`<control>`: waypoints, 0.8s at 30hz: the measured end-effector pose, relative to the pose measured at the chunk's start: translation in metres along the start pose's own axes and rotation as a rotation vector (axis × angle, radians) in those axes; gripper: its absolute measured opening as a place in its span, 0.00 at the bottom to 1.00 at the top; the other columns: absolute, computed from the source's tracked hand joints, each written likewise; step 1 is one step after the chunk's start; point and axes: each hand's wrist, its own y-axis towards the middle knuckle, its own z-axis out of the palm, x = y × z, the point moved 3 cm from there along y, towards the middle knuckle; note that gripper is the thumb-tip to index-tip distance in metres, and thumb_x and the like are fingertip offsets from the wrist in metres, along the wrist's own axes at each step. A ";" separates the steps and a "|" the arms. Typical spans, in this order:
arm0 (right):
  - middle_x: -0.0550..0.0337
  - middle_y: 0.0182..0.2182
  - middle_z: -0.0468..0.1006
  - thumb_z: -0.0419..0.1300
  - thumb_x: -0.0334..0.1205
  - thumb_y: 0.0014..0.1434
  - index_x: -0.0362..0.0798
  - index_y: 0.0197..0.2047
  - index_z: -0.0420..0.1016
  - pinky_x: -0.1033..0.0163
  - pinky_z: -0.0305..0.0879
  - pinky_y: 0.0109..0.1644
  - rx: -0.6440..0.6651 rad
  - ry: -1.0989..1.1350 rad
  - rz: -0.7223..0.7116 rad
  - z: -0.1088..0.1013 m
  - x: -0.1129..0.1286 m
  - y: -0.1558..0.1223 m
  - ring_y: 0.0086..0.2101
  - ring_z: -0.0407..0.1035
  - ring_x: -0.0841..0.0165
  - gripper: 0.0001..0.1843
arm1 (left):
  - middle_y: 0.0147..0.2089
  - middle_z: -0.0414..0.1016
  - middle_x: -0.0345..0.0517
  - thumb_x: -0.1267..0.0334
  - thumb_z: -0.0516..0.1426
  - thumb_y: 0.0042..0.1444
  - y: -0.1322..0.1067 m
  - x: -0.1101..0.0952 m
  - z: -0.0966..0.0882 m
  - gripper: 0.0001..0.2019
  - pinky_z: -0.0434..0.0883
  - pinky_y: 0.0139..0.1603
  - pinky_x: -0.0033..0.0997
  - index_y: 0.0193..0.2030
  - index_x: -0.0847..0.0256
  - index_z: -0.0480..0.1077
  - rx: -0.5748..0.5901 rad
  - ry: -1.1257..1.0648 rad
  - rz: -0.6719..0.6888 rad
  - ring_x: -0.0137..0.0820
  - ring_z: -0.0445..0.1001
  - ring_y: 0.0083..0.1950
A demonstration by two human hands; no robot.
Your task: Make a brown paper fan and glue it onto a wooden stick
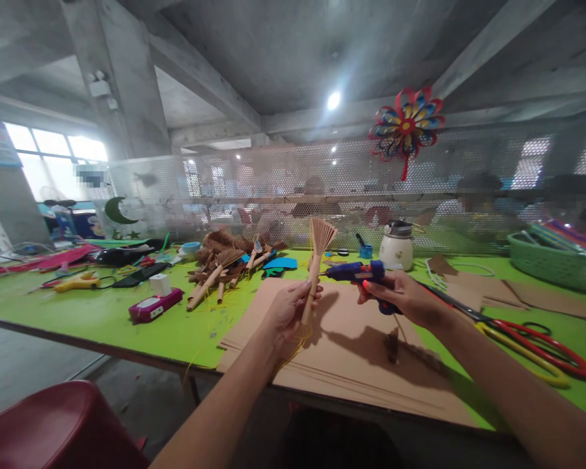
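My left hand point(288, 312) is closed round the wooden handle of a small fan-shaped broom point(318, 251), held upright above a stack of brown cardboard sheets point(342, 352). My right hand point(405, 298) grips a blue glue gun point(359, 272), its nozzle pointing left and almost touching the broom's handle just below the bristles. Thin yellow strands hang from the handle under my left hand.
A heap of similar small brooms point(224, 257) lies on the green table point(141, 322). Also there: a pink box point(155, 305), a yellow glue gun point(78, 282), a white jar point(397, 247), large red and yellow scissors point(537, 342), a green basket point(554, 260). A mesh screen point(283, 189) backs the table; a red stool point(53, 426) stands near left.
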 end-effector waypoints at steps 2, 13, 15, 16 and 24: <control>0.51 0.30 0.77 0.57 0.53 0.56 0.43 0.32 0.73 0.65 0.56 0.27 0.008 0.000 0.003 0.000 -0.001 0.000 0.32 0.67 0.67 0.19 | 0.30 0.72 0.48 0.68 0.55 0.57 0.000 0.000 0.000 0.08 0.66 0.24 0.19 0.35 0.71 0.73 0.003 0.001 -0.002 0.21 0.67 0.24; 0.51 0.29 0.76 0.57 0.52 0.57 0.42 0.32 0.72 0.66 0.55 0.25 0.004 0.033 0.009 0.002 0.001 -0.001 0.29 0.65 0.70 0.18 | 0.29 0.71 0.48 0.70 0.54 0.57 0.002 0.001 0.000 0.07 0.66 0.25 0.19 0.34 0.72 0.72 0.012 -0.014 -0.006 0.20 0.67 0.24; 0.51 0.29 0.76 0.57 0.51 0.57 0.42 0.32 0.72 0.66 0.54 0.25 0.005 0.025 0.017 0.002 0.000 -0.001 0.28 0.65 0.70 0.18 | 0.29 0.72 0.49 0.70 0.54 0.57 0.003 0.001 -0.001 0.08 0.66 0.24 0.18 0.35 0.72 0.72 0.007 -0.006 -0.005 0.20 0.67 0.24; 0.51 0.29 0.76 0.58 0.51 0.57 0.42 0.32 0.72 0.66 0.54 0.25 0.008 0.019 0.017 0.002 0.000 -0.001 0.29 0.65 0.70 0.18 | 0.29 0.72 0.49 0.69 0.54 0.57 0.003 0.001 -0.002 0.07 0.66 0.24 0.18 0.35 0.72 0.72 0.005 -0.003 -0.002 0.20 0.67 0.24; 0.51 0.31 0.77 0.57 0.51 0.57 0.43 0.33 0.74 0.66 0.56 0.27 0.024 -0.008 -0.017 0.001 0.005 -0.001 0.33 0.67 0.68 0.18 | 0.29 0.73 0.49 0.69 0.54 0.57 0.001 -0.001 -0.002 0.09 0.67 0.25 0.18 0.34 0.72 0.73 -0.021 -0.010 0.006 0.21 0.68 0.24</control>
